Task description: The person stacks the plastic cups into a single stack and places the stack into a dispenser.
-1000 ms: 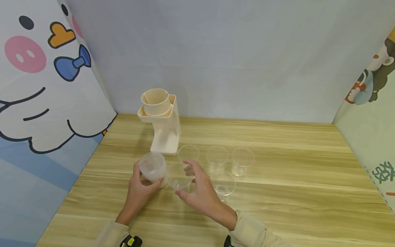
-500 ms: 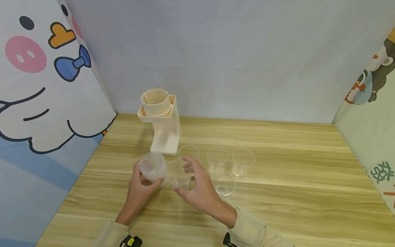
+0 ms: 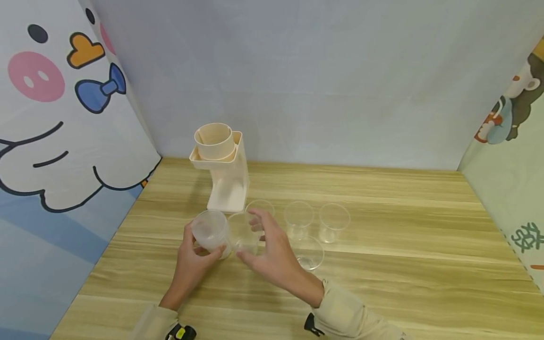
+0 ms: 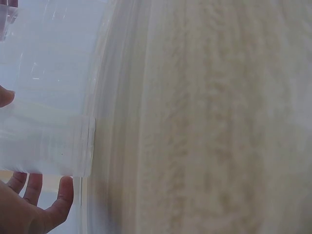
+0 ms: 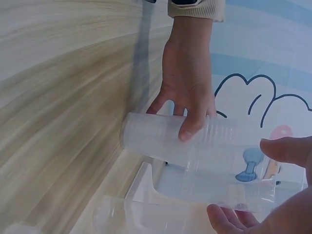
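Note:
A stack of clear plastic cups [image 3: 209, 231] stands on the table in the head view. My left hand [image 3: 193, 264] grips its side, thumb in front and fingers curled behind. Just right of the stack, my right hand [image 3: 276, 257] holds a single clear plastic cup [image 3: 243, 231] between thumb and fingers. The right wrist view shows this single cup [image 5: 219, 178] close beside the stack [image 5: 156, 134]. Whether the cup's base touches the table cannot be told. Left fingertips [image 4: 63, 195] show against the stack in the left wrist view.
Several clear cups stand upright right of and behind my right hand, among them a front cup [image 3: 309, 255] and a far-right cup [image 3: 335, 218]. A cream cup holder [image 3: 227, 189] stands behind the stack. Fabric walls enclose the wooden table [image 3: 408, 264].
My right hand and its cup have moved slightly up and left, nearer the stack, and the cup looks more tilted. My left hand and the stack have hardly moved.

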A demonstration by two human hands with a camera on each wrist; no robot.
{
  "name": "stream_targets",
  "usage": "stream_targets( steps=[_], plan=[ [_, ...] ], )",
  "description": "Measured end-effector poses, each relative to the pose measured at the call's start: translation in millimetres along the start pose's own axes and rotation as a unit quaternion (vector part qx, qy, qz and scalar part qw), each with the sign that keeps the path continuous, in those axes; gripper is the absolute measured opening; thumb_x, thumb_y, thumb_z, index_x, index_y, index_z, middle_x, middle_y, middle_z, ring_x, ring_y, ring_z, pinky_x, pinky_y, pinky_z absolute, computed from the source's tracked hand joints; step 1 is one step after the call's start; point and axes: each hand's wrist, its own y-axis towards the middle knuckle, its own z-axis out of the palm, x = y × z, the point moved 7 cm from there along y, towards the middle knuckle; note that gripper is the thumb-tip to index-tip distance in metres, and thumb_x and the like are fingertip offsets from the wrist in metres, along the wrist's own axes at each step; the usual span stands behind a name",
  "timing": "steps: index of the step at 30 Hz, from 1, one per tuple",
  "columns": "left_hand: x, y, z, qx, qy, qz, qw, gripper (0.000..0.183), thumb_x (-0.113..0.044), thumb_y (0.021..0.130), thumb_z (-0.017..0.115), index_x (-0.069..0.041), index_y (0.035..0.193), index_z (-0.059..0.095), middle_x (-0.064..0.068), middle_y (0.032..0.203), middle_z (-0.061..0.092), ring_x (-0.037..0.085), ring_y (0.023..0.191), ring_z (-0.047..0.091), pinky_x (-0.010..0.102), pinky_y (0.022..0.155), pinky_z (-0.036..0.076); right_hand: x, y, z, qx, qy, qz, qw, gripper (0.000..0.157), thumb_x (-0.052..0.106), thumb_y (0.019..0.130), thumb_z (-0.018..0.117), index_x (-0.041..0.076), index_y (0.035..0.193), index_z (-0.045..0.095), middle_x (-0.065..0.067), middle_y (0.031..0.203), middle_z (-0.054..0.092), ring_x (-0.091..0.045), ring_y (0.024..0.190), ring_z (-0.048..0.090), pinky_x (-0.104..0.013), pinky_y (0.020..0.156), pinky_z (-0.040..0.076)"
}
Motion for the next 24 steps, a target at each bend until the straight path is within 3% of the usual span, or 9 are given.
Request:
stream_targets(
  steps=[18,24],
  plan=[
    [2.4,-0.2,3.1,0.0,0.01,0.006,0.9999,0.076,-0.002,0.075,0.076,-0.001,0.138,0.033,0.019,0.123,0.049,0.019,0.105,0.047,0.042,0.077,0.051,10,14,-5.5,-0.011,-0.004,-0.026,1.0,0.074,0.009,0.071,0.079,0.011,0.135,0.042,-0.008,0.116,0.055,-0.022,0.105,0.055,-0.037,0.076,0.052],
    [3.0,0.6,4.1,0.001,0.01,0.007,0.9999,0.075,-0.002,0.076,0.076,-0.001,0.138,0.033,0.017,0.123,0.049,0.017,0.104,0.046,0.04,0.077,0.051,12,18,-5.4,-0.009,-0.004,-0.024,1.0,0.075,0.01,0.071,0.079,0.011,0.135,0.042,-0.007,0.116,0.055,-0.021,0.107,0.054,-0.032,0.077,0.051]
  ],
)
